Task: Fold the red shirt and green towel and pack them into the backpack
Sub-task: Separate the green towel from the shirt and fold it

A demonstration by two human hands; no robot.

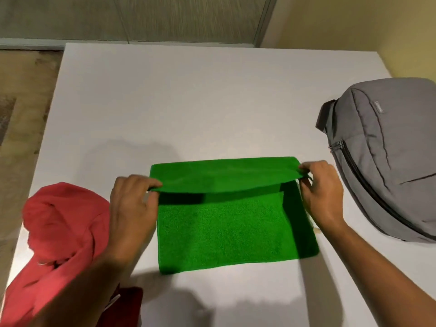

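- The green towel [226,223] lies in the middle of the white table [188,102], its near part flat on the surface and its far edge lifted off it.
- The left hand [132,208] pinches the towel's far left corner between thumb and curled fingers, holding that corner above the flat part.
- The right hand [323,192] pinches the far right corner in the same way, thumb below and fingers on top of the cloth.
- Between the two hands the raised edge sags a little and casts a dark shadow band across the flat part of the towel beneath it.
- The red shirt [61,232] lies crumpled in a heap on the table's near left, just beside the left forearm and apart from the towel.
- Part of the shirt runs toward the near edge of the table, under the left forearm.
- The grey backpack [389,161] rests on the right side of the table, near the right hand but not touching it or the towel.
- A dark zipper line curves across the backpack's face; I cannot tell whether the main compartment is open.
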